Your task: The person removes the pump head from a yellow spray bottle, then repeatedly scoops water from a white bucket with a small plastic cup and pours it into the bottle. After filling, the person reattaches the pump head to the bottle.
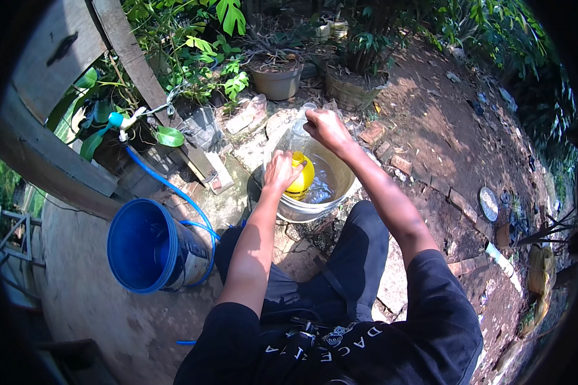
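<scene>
A whitish plastic bucket (342, 187) stands between my knees with water (322, 185) in it. My left hand (280, 172) grips a yellow plastic container (304, 179) near its narrow neck, inside the bucket's left side. The container stands roughly upright; its base is partly hidden by my hand and the rim. Over the bucket's far rim, my right hand (328, 127) is closed on a clear plastic vessel (298, 127), possibly a cup, tilted toward the yellow container. Its exact shape is hard to make out, as is whether water runs from it.
An open blue bucket (144, 245) stands at my left beside a blue hose (166, 178) attached to a tap (120, 121). Wooden boards (139, 72) rise at the upper left. Potted plants (277, 82) stand beyond the bucket. Bricks (402, 164) edge the soil at right.
</scene>
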